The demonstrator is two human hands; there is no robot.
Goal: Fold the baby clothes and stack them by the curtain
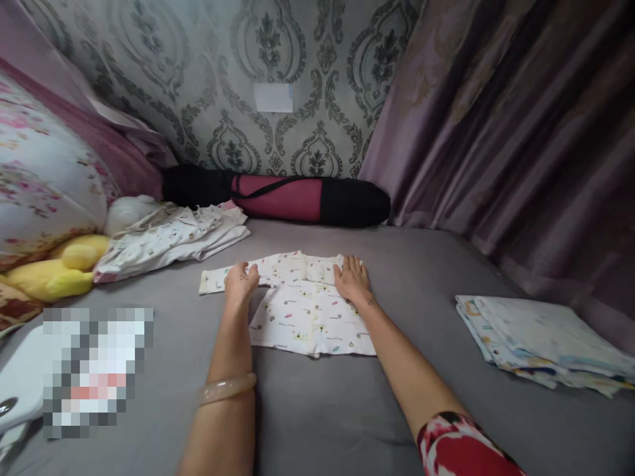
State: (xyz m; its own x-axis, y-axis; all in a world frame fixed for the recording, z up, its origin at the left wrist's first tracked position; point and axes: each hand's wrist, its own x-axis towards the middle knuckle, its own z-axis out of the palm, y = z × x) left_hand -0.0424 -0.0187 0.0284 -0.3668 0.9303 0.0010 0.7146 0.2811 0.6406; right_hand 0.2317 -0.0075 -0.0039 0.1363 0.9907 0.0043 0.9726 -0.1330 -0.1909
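A small white baby shirt [290, 317] with a scattered print and pale yellow trim lies spread on the grey sheet [317, 416]. One sleeve stretches out to the left; the right sleeve is mostly covered or folded in. My left hand [241, 279] is on the left sleeve, fingers curled down onto the cloth and partly hidden, thumb to the right. Flat on the shirt's upper right side rests my right hand [353, 277], its fingers stretched forward and the thumb apart. A pale bangle circles my left forearm.
Folded cloths [540, 337] are stacked at the right. More printed baby clothes [173, 238] lie back left, beside a yellow plush toy [74, 264] and a floral pillow [44, 165]. A black and maroon long bag [278, 198] lies along the wall. A white object [30, 370] sits front left.
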